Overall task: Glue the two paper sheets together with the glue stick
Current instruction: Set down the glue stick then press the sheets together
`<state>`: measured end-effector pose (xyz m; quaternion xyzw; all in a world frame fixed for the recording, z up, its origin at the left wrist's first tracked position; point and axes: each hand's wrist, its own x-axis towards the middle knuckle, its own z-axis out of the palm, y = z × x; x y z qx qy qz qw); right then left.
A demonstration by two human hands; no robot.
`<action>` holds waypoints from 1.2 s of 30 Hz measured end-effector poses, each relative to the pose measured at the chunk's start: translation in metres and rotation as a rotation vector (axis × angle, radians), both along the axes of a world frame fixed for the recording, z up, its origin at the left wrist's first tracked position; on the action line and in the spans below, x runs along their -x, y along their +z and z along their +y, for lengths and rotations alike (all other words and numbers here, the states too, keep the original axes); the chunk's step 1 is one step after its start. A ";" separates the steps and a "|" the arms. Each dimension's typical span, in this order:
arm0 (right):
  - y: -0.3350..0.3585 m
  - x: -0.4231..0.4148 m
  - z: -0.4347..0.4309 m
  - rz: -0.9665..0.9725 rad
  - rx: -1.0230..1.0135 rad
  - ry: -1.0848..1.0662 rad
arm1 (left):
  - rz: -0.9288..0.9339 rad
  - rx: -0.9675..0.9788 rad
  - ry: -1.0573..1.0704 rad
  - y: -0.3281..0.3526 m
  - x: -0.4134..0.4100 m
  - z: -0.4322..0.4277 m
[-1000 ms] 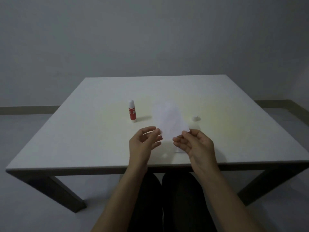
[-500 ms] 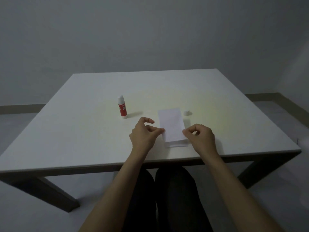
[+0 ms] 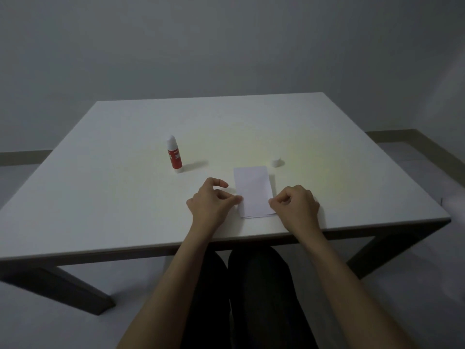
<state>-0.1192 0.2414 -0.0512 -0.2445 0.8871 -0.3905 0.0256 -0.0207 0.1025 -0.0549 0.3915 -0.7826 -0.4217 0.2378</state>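
Paper sheets (image 3: 254,191) between both hands' fingers (image 3: 237,198)

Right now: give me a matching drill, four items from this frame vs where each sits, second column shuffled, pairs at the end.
Items:
1. glue stick
2. cap
3. paper sheets
4. left hand

Places:
A. flat on the table, between both hands
B. upright, far left of the sheets
C. at the sheets' left edge
D. just beyond the sheets' far right corner

Pairs: 1-B, 2-D, 3-A, 4-C
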 end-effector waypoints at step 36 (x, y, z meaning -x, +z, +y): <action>0.006 -0.004 0.007 -0.056 0.095 0.029 | -0.005 -0.071 -0.059 -0.005 0.000 -0.005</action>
